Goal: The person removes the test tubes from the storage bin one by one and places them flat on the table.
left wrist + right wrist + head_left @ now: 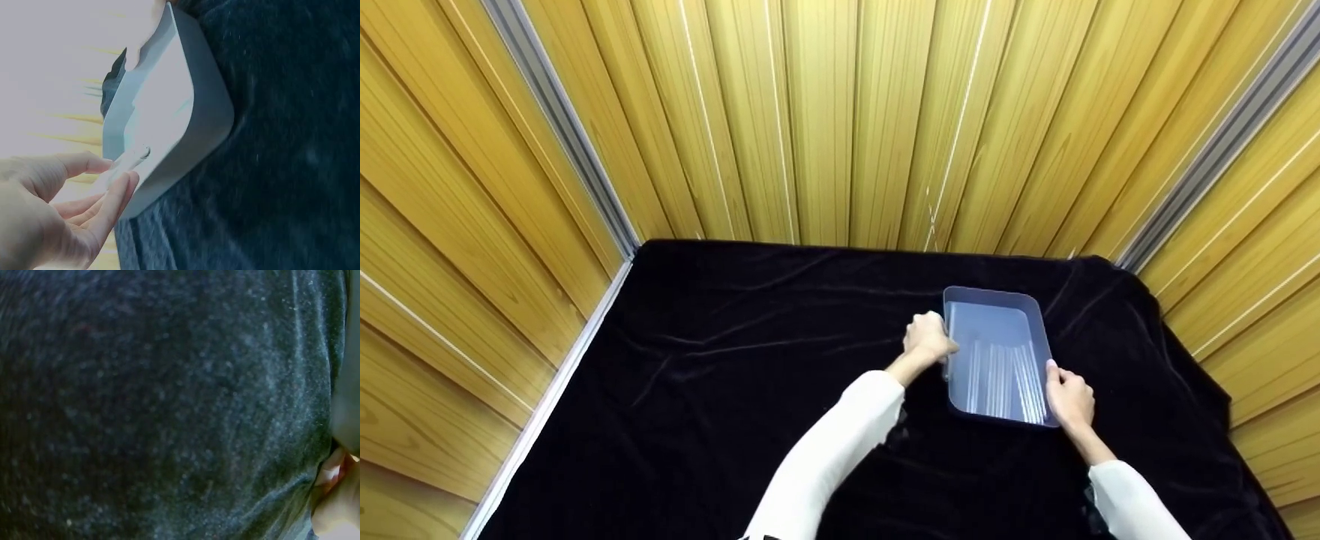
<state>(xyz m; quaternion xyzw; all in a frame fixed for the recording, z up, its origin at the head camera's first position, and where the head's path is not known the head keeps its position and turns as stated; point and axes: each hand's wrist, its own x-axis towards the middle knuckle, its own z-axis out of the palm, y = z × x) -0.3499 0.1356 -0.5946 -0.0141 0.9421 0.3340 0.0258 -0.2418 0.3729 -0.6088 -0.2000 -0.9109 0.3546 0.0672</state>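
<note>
A translucent bluish plastic tray (pixel 991 292) sits on a black velvet cloth (pixel 735 375), right of centre. Several clear thin rods (pixel 997 379) lie lengthwise in its near half. My left hand (pixel 939 342) grips the tray's left rim, fingers curled over the edge. In the left wrist view the thumb and fingers of that hand (pixel 112 175) pinch the rim of the tray (pixel 180 112). My right hand (pixel 1057 384) holds the near right corner, thumb on the rim. The right wrist view shows only fingertips (pixel 336 495) against the tray wall (pixel 349 394).
The black cloth (pixel 157 405) covers the whole tabletop and drapes over its right edge. Yellow wooden panel walls (pixel 840 112) with grey metal rails (pixel 562 127) enclose the table at the back and sides. Both arms wear white sleeves (pixel 840 442).
</note>
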